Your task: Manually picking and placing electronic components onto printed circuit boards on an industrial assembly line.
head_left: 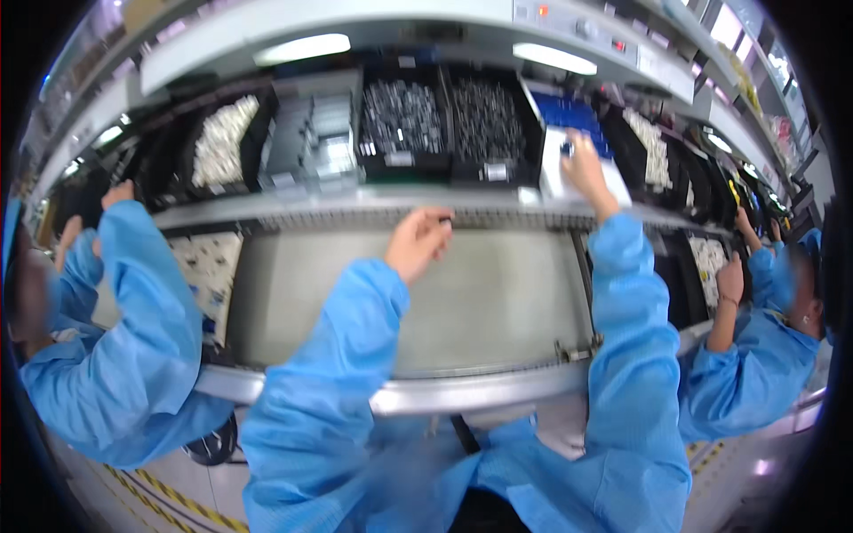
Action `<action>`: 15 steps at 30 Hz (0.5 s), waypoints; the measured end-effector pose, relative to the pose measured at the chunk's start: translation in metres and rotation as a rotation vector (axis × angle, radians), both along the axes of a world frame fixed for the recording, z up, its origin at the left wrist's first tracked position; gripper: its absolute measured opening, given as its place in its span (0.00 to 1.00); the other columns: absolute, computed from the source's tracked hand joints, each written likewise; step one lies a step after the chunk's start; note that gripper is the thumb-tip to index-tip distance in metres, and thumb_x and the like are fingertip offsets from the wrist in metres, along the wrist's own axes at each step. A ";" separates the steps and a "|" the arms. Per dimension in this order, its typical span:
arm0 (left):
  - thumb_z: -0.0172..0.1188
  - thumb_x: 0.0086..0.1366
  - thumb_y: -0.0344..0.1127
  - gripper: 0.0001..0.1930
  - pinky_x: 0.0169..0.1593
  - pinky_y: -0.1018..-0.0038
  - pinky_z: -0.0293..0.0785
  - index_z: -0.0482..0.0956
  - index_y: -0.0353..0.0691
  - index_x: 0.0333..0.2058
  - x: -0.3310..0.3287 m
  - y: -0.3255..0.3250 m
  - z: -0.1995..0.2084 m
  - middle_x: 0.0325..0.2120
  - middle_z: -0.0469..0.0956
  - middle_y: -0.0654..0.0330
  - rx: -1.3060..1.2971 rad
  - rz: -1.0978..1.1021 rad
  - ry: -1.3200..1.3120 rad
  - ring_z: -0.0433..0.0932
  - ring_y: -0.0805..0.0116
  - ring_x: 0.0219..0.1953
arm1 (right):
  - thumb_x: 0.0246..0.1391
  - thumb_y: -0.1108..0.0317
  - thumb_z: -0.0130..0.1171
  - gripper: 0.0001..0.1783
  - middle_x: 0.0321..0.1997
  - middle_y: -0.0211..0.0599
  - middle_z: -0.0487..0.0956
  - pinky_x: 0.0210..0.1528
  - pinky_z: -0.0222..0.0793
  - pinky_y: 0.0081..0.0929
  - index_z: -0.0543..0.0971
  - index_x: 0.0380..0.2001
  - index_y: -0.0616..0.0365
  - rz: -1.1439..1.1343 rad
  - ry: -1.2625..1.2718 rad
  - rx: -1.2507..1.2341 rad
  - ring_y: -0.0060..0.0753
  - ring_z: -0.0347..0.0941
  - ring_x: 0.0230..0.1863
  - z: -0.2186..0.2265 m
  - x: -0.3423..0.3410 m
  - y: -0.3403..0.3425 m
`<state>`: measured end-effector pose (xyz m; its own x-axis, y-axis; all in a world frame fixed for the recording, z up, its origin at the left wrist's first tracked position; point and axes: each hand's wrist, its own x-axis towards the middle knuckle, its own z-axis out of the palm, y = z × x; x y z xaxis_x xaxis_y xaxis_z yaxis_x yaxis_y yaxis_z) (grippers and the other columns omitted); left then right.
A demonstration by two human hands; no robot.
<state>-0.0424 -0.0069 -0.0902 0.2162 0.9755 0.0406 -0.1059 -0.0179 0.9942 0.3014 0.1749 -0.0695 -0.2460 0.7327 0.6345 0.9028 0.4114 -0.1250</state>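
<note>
My left hand [414, 246] is over the pale flat surface, near its far edge. Thumb and forefinger pinch a small black part [446, 220], too small to name more exactly. My right hand [588, 175] reaches farther out, above a white sheet or tray [555, 180] in front of a row of blue parts [573, 111]. A small dark blue part [566, 149] shows at its fingertips, which are closed together. Black bins hold many small black parts [402, 111] and dark slim parts [484, 120], just beyond my left hand.
A chain-like rail [506, 218] borders the pale surface [400, 311]; a metal edge [489, 387] runs nearest me. Bins of white parts [226, 142] stand on both sides. Populated boards [209, 266] lie left and right. Co-workers in blue sleeves [147, 275] work on either side.
</note>
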 end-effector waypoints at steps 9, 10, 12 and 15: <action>0.50 0.68 0.37 0.10 0.36 0.75 0.74 0.69 0.40 0.44 0.014 -0.025 0.028 0.34 0.77 0.58 -0.140 0.037 -0.010 0.76 0.73 0.34 | 0.45 0.66 0.63 0.18 0.33 0.53 0.77 0.40 0.70 0.46 0.68 0.35 0.64 -0.171 -0.034 -0.183 0.57 0.74 0.38 0.046 -0.005 -0.015; 0.50 0.68 0.37 0.10 0.36 0.75 0.74 0.69 0.40 0.44 0.016 -0.023 0.026 0.34 0.77 0.58 -0.143 0.030 -0.007 0.76 0.73 0.34 | 0.45 0.66 0.63 0.18 0.32 0.53 0.77 0.39 0.70 0.47 0.67 0.34 0.64 -0.181 -0.003 -0.219 0.57 0.75 0.37 0.046 -0.003 -0.012; 0.46 0.69 0.36 0.09 0.38 0.73 0.74 0.66 0.40 0.43 0.019 -0.016 0.023 0.38 0.77 0.54 -0.091 0.039 -0.086 0.77 0.68 0.36 | 0.48 0.69 0.61 0.16 0.31 0.54 0.77 0.36 0.72 0.40 0.67 0.37 0.62 -0.164 0.151 -0.173 0.51 0.76 0.35 0.050 0.009 -0.007; 0.43 0.69 0.32 0.08 0.38 0.72 0.75 0.64 0.38 0.43 0.020 -0.009 0.020 0.38 0.76 0.51 -0.141 0.038 -0.039 0.77 0.65 0.35 | 0.51 0.75 0.55 0.15 0.35 0.44 0.74 0.33 0.77 0.25 0.66 0.42 0.65 0.012 0.878 -0.354 0.34 0.78 0.33 0.045 0.033 -0.003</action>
